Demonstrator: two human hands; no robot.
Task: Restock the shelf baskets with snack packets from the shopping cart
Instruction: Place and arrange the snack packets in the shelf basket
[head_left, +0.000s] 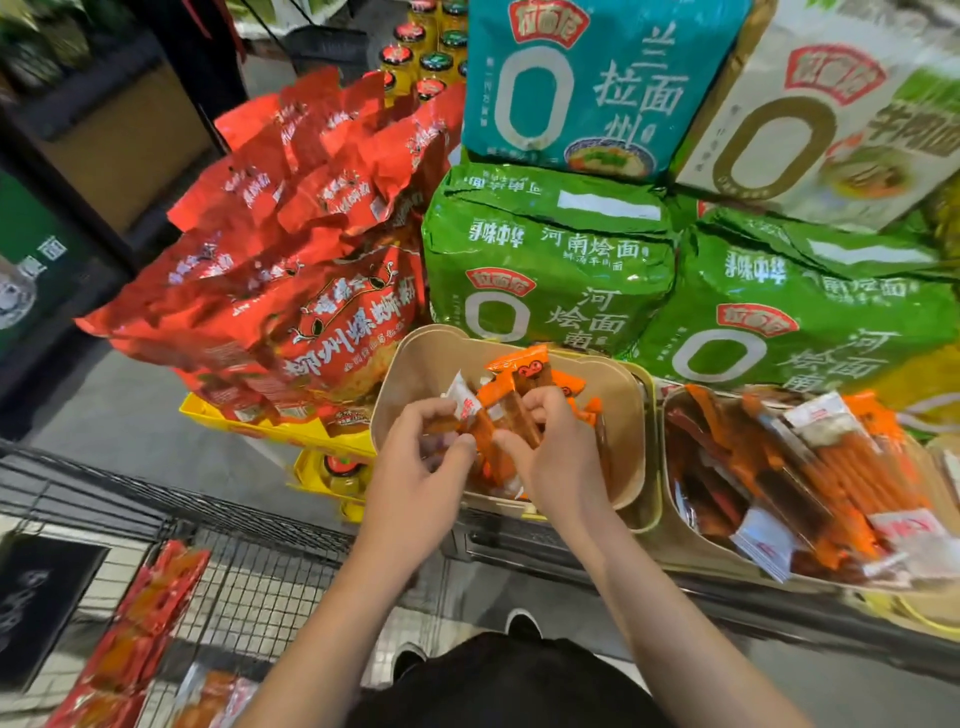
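Both hands work inside the tan paper basket (415, 358) on the shelf. The left hand (421, 467) and right hand (556, 447) curl around a bundle of orange snack packets (498, 410), long axes running near-to-far, white-and-orange printed ends pointing away.

My forearms are bare, with no sleeve reaching either wrist and no watch, ring or band on my left hand (415, 462) or my right hand (558, 457). Below them I wear a black garment (509, 686). Just above its edge show my dark shoes (522, 623), their toes and rims white.
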